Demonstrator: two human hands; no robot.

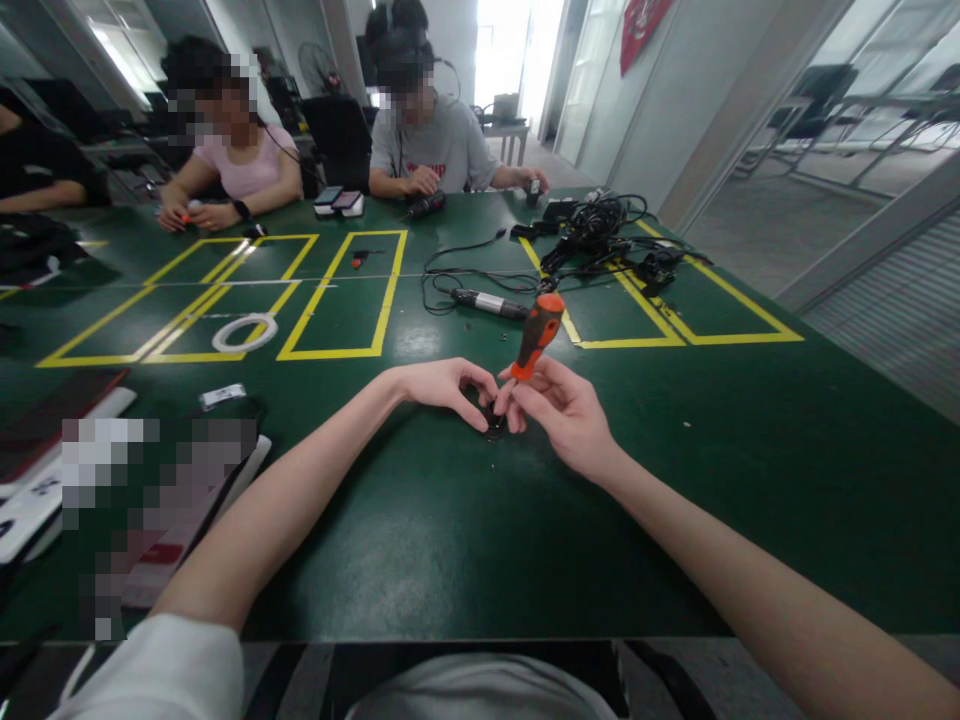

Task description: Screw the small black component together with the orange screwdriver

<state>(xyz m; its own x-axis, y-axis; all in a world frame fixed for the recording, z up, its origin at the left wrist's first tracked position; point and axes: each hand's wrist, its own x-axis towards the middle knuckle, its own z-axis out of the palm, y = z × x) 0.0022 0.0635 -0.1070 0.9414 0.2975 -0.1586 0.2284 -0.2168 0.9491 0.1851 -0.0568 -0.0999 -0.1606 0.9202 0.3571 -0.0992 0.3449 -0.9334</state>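
A small black part [493,424] lies on the green table [450,540] just ahead of me. My left hand [442,385] is closed, its fingertips pinching this part from the left. My right hand [564,412] is wrapped round a screwdriver with an orange and black handle [537,337]. The tool stands nearly upright, leaning away to the right, its tip down on the black part. The shaft is hidden by my fingers.
A black and silver tool [486,302] with its cable lies beyond my hands, near a tangle of black cables [600,235]. Yellow tape rectangles [341,295] and a white ring [244,333] mark the table. Two people sit at the far side. Flat items lie at left.
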